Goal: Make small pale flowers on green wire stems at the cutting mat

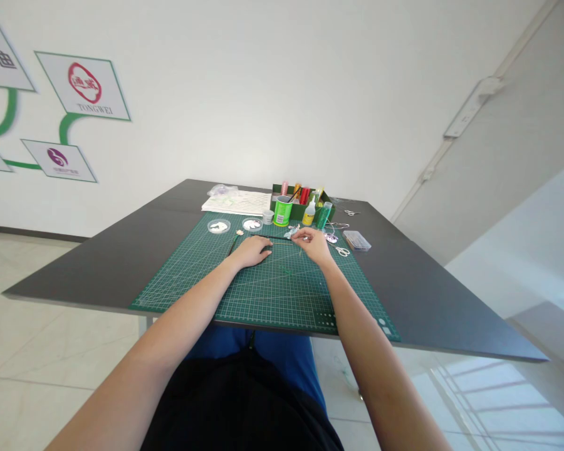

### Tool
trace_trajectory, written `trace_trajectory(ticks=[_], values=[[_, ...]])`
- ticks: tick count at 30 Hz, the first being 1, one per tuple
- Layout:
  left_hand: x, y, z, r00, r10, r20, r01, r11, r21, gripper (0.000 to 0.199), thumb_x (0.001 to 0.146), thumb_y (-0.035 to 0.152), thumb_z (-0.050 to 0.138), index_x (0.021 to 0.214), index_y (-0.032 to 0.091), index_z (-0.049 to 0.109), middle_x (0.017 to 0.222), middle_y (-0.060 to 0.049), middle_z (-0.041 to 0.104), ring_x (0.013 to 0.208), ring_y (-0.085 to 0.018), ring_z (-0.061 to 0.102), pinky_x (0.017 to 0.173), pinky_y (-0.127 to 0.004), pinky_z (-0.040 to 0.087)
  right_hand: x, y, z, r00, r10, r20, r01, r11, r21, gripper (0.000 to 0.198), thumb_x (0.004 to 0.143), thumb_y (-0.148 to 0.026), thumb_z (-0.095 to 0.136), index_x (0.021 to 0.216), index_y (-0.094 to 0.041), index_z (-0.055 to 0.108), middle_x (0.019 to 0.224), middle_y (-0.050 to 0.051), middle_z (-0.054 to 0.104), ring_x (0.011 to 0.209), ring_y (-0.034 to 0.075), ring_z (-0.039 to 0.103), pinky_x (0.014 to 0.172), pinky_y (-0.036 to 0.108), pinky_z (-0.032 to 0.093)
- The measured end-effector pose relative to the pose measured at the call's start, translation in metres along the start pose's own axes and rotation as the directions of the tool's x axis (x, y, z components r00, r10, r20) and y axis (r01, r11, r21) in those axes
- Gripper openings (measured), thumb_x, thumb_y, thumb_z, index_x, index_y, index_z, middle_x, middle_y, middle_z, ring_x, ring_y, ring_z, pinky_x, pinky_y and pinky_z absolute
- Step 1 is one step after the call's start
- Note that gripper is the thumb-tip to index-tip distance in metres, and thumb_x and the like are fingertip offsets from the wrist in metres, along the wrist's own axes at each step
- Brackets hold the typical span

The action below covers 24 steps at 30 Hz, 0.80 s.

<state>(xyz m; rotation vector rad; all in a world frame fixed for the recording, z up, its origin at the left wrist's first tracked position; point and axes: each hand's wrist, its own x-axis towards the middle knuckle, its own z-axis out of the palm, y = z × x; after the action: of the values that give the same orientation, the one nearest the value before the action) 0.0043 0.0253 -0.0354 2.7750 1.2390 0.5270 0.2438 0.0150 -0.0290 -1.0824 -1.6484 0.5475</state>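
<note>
A thin black stick (281, 237) lies across the upper part of the green cutting mat (272, 288). My left hand (252, 251) rests palm down at the stick's left part, thumb apart from the fingers. At the right end of the stick, the thumb and fingertips of my right hand (314, 244) are pinched together; a fine strand shows just below them. Small pale blue pieces (291, 232) lie right behind those fingertips. Left of my left hand is a dark, slim tool (232, 245), with a small pale flower-like piece (239, 232) behind it.
Behind my hands stand two shallow dishes (219, 226), a green can (282, 212), a yellow glue bottle (309, 214) and a dark green box (276, 189) of tubes. White scissors (342, 251) and a clear case (356, 241) lie right. A white padded board (237, 202) sits back left.
</note>
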Motion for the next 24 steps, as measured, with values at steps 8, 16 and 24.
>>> trace_trajectory(ticks=[8,16,24], values=[[-0.001,0.001,-0.003,0.999,-0.019,-0.031,0.017,0.999,-0.043,0.037,0.092,0.032,0.061,0.126,0.016,0.067,0.132,-0.013,0.068,0.124,-0.028,0.062,0.110,-0.042,0.047,-0.002,0.001,0.009,0.997,0.014,0.080,-0.013,1.000,-0.010,0.006,0.068,-0.022,0.071,0.072,-0.018,0.070,0.074,0.004,0.073,0.060,0.015,0.058,0.057,0.026,0.042],[0.004,0.007,-0.001,0.986,-0.041,-0.162,-0.018,0.937,-0.349,0.035,0.094,0.033,0.058,0.125,0.017,0.066,0.129,-0.011,0.069,0.119,-0.026,0.064,0.107,-0.044,0.048,-0.003,-0.002,0.008,0.990,-0.016,0.140,0.025,0.998,-0.065,0.004,0.070,-0.020,0.068,0.072,-0.018,0.071,0.074,0.003,0.073,0.063,0.015,0.060,0.063,0.027,0.046],[0.007,0.012,0.000,0.981,-0.100,-0.164,-0.024,0.782,-0.622,0.040,0.093,0.043,0.059,0.123,0.017,0.065,0.123,-0.011,0.070,0.109,-0.025,0.067,0.091,-0.038,0.054,-0.008,-0.015,0.012,0.977,-0.084,0.194,0.113,0.983,-0.145,0.007,0.073,-0.017,0.066,0.072,-0.019,0.072,0.072,0.001,0.073,0.064,0.015,0.061,0.066,0.027,0.048]])
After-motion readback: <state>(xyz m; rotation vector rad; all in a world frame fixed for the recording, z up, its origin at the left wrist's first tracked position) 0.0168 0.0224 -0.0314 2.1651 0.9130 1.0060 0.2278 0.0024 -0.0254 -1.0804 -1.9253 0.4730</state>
